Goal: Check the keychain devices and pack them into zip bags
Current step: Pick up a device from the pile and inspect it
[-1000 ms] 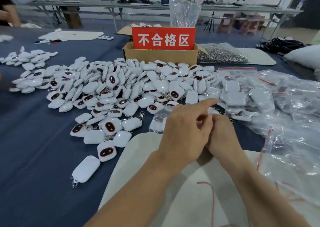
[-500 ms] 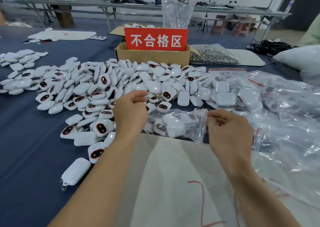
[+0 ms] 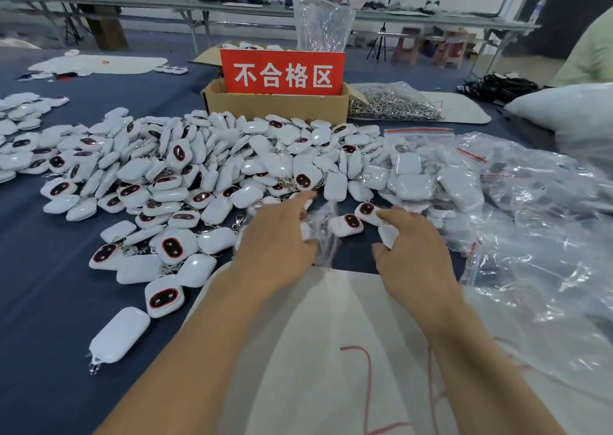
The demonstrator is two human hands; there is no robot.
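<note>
Over blue cloth (image 3: 49, 285), left hand (image 3: 275, 249) and right hand (image 3: 416, 255) stretch forward.

Packing workshop: heaped keychain devices (image 3: 205, 176)

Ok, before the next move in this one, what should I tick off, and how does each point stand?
1. Loose stock within reach: ok. The pile of keychain devices lies just ahead of both hands.
2. Bag at hand: ok. A clear bag lies between the left hand and the right hand.
3. Bag zipped: cannot tell, it is blurred.
4. Right hand free: cannot tell. A white device shows between thumb and forefinger, but the grip is unclear.
5. Reject box usable: ok. The cardboard box with the red sign stands open behind the pile.
6. More bags: ok. Spare zip bags are heaped to the right.
</note>
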